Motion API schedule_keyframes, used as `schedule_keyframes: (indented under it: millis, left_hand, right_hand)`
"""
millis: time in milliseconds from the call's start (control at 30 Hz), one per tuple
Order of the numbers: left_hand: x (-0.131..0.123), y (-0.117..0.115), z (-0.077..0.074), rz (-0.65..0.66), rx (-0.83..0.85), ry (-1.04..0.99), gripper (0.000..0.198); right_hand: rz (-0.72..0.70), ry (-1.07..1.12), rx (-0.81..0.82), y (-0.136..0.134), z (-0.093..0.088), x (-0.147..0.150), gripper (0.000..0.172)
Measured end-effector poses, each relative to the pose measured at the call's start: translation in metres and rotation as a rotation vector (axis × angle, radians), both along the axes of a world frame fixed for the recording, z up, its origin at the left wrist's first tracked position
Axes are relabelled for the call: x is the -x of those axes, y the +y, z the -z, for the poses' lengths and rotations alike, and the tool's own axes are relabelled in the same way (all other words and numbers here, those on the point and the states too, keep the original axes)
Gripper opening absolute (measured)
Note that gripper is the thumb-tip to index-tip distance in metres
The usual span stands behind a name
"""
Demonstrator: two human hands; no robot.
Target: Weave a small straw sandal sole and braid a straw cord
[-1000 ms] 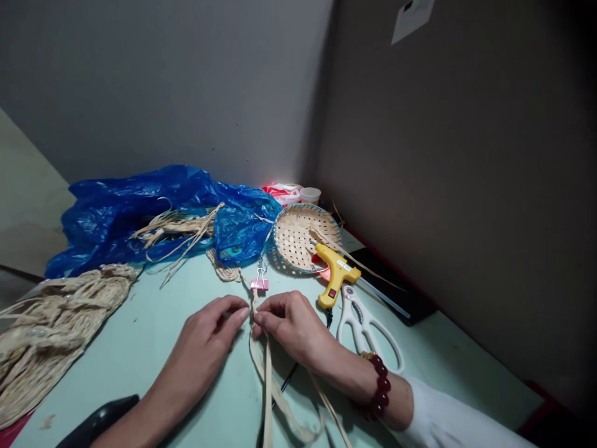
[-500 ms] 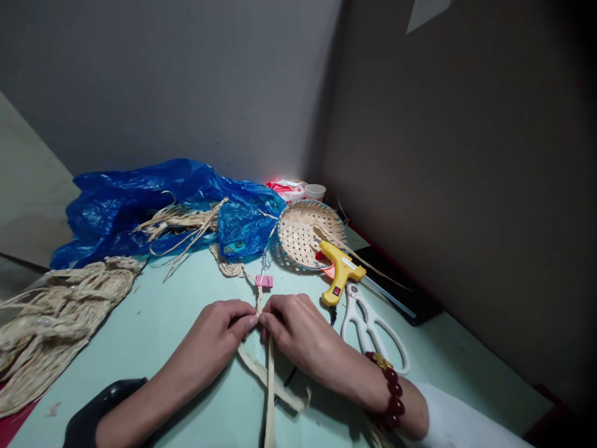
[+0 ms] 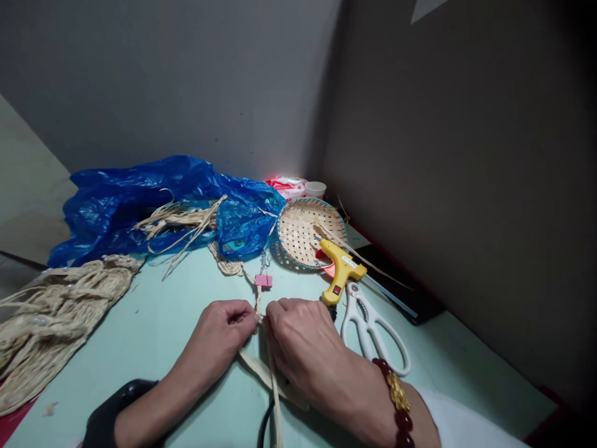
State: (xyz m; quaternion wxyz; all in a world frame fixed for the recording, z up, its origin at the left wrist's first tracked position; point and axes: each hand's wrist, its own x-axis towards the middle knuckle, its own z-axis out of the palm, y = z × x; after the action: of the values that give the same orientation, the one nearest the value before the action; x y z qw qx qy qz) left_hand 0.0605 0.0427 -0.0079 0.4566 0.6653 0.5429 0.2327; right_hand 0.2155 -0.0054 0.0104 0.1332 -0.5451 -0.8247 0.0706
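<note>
A thin pale braid (image 3: 259,300) of plant-fibre strips runs toward me from under a pink binder clip (image 3: 263,281). At its near end my left hand (image 3: 228,326) pinches the braid between thumb and fingers. My right hand (image 3: 303,348) is just to the right, its fingers curled and closed on a fibre strip; the fingertips are partly hidden behind the back of the hand. One loose strip (image 3: 276,398) hangs down toward the front edge of view. A wider strip (image 3: 255,367) slants beneath both hands on the pale green table.
White scissors (image 3: 368,317) and a yellow glue gun (image 3: 342,270) lie to the right, beside a round woven basket (image 3: 298,227). Behind stands a paper cup (image 3: 316,189). A blue plastic bag (image 3: 186,171) holds fibre strips; braided material (image 3: 69,311) is heaped left.
My right hand has turned over, its back now facing up, and its fingers have drawn slightly right of the braid. The hanging strips have shifted. My left hand stays pinched at the braid.
</note>
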Motion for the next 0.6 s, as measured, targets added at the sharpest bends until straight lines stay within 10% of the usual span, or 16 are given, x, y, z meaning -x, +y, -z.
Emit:
schedule_keyframes:
  millis: [467,600]
  left_hand:
    - [0.003,-0.005,-0.001,0.014,0.306,-0.233,0.028]
    - [0.006,-0.005,-0.001,-0.008,0.318,-0.25,0.028]
  right_hand:
    - [-0.263,-0.23,-0.498,-0.012,0.023,0.023,0.017]
    - [-0.255,-0.103,-0.382,-0.012,0.017,0.019,0.018]
